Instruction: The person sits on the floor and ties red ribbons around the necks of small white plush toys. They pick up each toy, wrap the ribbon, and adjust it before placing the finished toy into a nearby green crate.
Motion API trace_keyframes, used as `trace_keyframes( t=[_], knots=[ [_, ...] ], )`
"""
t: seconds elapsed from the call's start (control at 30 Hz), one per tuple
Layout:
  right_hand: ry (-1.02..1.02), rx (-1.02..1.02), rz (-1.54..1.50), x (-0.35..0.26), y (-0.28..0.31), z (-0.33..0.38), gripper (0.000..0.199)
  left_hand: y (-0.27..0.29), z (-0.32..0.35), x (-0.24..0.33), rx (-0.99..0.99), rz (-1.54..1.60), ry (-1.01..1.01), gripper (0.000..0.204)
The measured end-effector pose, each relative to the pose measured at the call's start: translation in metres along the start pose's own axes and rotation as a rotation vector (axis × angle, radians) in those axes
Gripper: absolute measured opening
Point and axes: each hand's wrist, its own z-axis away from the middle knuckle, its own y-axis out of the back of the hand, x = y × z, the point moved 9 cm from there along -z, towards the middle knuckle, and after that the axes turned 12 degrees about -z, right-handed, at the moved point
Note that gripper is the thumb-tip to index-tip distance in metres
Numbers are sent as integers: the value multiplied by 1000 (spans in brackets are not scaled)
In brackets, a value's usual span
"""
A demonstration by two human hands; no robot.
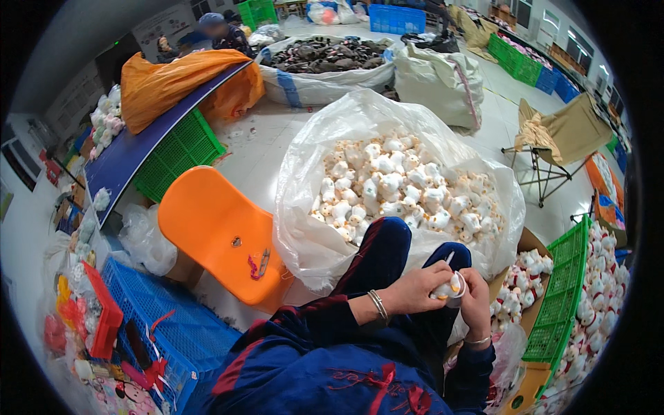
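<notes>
Over my lap, my left hand (413,288) and my right hand (474,304) are closed together on a small white stuffed toy (453,285) with orange patches. Fingers hide much of the toy. A thin pale stick-like piece (449,258) rises above the left fingers; I cannot make out what it is. Just beyond my knees stands a big white plastic sack (304,187), wide at the mouth. Heaped inside it are many similar white stuffed toys (391,183) with orange parts.
An orange chair (207,221) at left bears a small tool (264,261) and pink ribbon (254,268). Blue (173,332) and green crates (564,290) flank me. At right, a cardboard box (532,243) holds white toys with red. Farther off are a sack of dark pieces (290,86) and a folding chair (570,121).
</notes>
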Motion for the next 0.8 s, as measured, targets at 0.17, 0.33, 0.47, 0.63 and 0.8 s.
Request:
trace_keyframes(
  t=[0.17, 0.33, 0.47, 0.63, 0.8],
  knots=[
    [-41, -13, -19, 1, 0, -2, 8, -2, -1, -2, -91, 101, -45, 37],
    [-143, -98, 14, 17, 5, -7, 12, -2, 6, -1, -65, 137, -49, 40],
    [-175, -209, 9, 32, 8, -7, 16, -6, 14, 0, -5, 125, -144, 47],
    [-185, -67, 100, 22, 8, -14, 15, 5, 18, -18, 171, 117, -18, 44],
    [151, 221, 65, -41, 24, 12, 8, 9, 17, -50, 215, 396, 435, 29]
  ],
)
